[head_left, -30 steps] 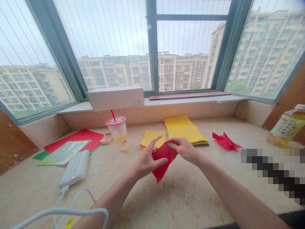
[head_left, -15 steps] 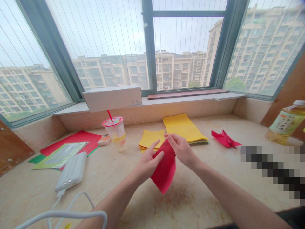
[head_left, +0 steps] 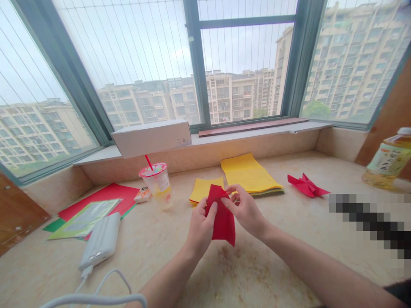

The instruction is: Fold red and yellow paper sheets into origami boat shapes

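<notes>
Between my hands, above the counter, is a sheet of red paper (head_left: 224, 224), its upper part narrow and its lower edge hanging free. My left hand (head_left: 199, 224) grips its left side, thumb across the front and fingers behind. At the upper right edge, the thumb and fingertips of my right hand (head_left: 246, 210) pinch the paper; its other fingers are curled. Just behind my hands lie a small stack of yellow paper (head_left: 204, 187) and a larger yellow stack (head_left: 252, 173) with other colours underneath. A folded red paper figure (head_left: 307, 185) rests to the right.
On the left, a white power bank (head_left: 102, 239) with a cable (head_left: 105, 299) lies by red sheets (head_left: 109, 194) and a green packet (head_left: 83, 222). A drink cup with a straw (head_left: 157, 184) stands behind. A bottle (head_left: 388, 160) is at far right, a white box (head_left: 152, 139) on the sill.
The red paper has been turned, so a narrower end now points up and its lower edge is wider. My right hand has moved slightly down and right along it. The view has shifted a little.
</notes>
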`<state>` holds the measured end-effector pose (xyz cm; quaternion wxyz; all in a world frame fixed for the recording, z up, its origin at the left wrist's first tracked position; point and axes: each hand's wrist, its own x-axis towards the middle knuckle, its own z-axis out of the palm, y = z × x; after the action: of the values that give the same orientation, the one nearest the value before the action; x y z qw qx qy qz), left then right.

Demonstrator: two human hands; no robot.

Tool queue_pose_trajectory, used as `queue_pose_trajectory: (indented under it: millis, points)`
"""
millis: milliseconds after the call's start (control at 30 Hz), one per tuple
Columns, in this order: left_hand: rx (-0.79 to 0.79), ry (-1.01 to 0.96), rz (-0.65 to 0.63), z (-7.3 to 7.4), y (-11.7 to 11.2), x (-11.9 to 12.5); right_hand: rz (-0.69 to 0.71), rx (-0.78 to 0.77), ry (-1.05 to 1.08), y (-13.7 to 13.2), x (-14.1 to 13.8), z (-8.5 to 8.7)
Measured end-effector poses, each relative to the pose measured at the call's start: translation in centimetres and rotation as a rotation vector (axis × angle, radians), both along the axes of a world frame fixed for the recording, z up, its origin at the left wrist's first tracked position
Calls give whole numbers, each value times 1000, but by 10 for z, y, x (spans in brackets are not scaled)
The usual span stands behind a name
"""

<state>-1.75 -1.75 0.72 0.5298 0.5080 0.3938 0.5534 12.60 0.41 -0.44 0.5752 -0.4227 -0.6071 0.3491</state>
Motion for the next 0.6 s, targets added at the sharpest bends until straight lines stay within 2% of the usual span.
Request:
queue_pose_trajectory:
  millis: [133, 367, 600]
  points:
    - [-23, -2, 0, 1, -3, 2, -35, 3, 9, -1, 2, 1]
    - [22, -1, 46, 1, 0, -2, -78, 63, -228, 2, 6, -1]
    - [2, -96, 24, -2, 4, -2, 11, 105, -89, 8, 8, -4]
